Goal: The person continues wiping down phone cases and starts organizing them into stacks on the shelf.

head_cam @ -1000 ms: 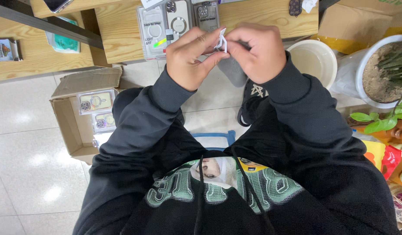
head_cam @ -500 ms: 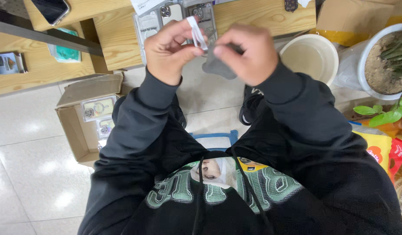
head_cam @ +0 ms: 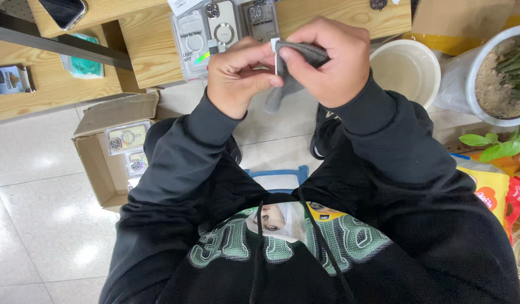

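Head view — wooden table (head_cam: 158,50), tiled floor (head_cam: 40,214)

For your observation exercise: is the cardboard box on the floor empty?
No, the cardboard box on the floor holds at least two packaged phone cases, seen through its open top beside the person's left sleeve.

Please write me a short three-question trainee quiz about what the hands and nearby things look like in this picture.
1. True or false: both hands grip the grey cloth.
2. What lies in the open cardboard box on the floor?
3. Which side of the person is the white bucket on: left or right?

Key
1. True: left hand and right hand pinch it together.
2. Packaged phone cases.
3. Right.
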